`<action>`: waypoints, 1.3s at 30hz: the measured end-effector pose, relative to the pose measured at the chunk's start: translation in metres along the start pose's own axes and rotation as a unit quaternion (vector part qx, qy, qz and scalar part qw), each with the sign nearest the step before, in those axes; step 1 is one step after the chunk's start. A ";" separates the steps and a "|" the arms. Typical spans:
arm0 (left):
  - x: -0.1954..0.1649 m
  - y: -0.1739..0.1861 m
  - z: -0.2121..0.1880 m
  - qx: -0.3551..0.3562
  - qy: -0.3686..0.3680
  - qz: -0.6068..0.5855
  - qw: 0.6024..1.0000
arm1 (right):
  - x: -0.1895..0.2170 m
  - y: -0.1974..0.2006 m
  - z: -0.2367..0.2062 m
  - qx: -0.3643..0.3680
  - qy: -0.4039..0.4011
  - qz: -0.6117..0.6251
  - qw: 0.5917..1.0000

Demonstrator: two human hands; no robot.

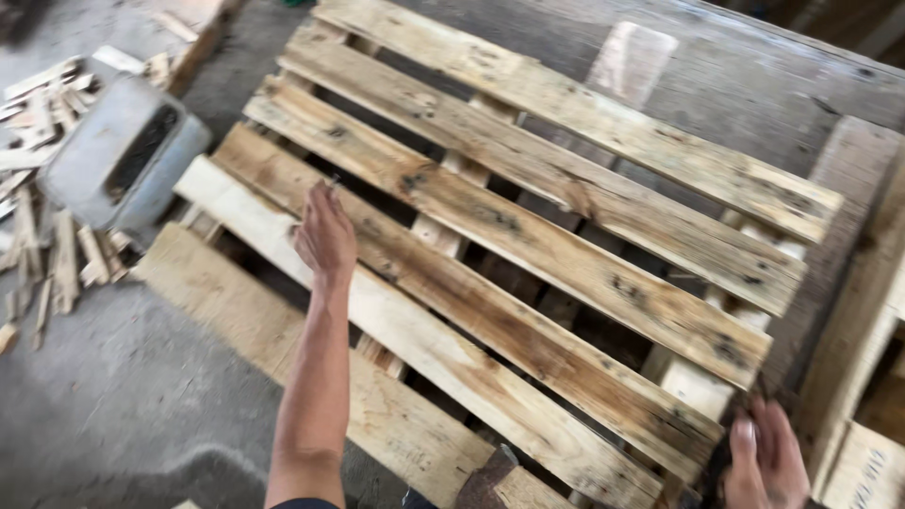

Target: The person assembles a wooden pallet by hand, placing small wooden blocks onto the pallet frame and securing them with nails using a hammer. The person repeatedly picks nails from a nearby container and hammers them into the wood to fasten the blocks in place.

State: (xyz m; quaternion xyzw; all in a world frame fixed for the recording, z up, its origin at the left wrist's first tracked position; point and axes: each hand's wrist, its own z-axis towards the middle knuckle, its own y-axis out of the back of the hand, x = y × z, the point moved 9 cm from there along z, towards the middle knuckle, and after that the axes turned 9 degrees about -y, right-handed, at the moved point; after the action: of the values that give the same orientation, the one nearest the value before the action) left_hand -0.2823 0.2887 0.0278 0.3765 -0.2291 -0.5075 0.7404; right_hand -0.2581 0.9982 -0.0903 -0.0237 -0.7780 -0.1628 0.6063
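A weathered wooden pallet (528,236) lies slanted across the view, its slats running from upper left to lower right. My left hand (325,236) reaches out over the near slats with its back to the camera and its fingers drawn together. A tiny dark thing shows at the fingertips; I cannot tell whether it is held. My right hand (765,462) is blurred at the bottom right, fingers apart, by the pallet's near right corner and a dark gap. It holds nothing that I can see.
A grey plastic container (123,155) lies on the concrete floor (113,405) at the left, among several wood offcuts (47,254). More boards and another pallet (863,311) stand at the right. A dark rusty object (485,481) pokes up at the bottom edge.
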 end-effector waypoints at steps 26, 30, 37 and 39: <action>0.025 0.010 -0.018 0.114 0.096 -0.007 0.989 | -0.003 -0.015 -0.050 -0.044 0.051 -0.113 0.991; 0.037 0.028 -0.041 0.150 0.068 -0.062 0.984 | -0.064 0.015 -0.074 -0.028 -0.063 -0.230 0.971; 0.034 0.019 -0.049 0.197 -0.043 -0.080 0.976 | -0.111 0.021 -0.079 0.030 -0.105 -0.194 0.975; 0.035 0.017 -0.049 0.212 -0.045 -0.049 0.975 | -0.109 0.009 -0.073 0.048 -0.108 -0.185 0.976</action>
State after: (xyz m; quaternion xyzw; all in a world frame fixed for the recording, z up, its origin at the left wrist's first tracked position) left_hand -0.2241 0.2760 0.0100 0.5125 -0.3456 -0.4990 0.6074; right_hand -0.1588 1.0032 -0.1764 0.1320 -0.8367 -0.2311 0.4787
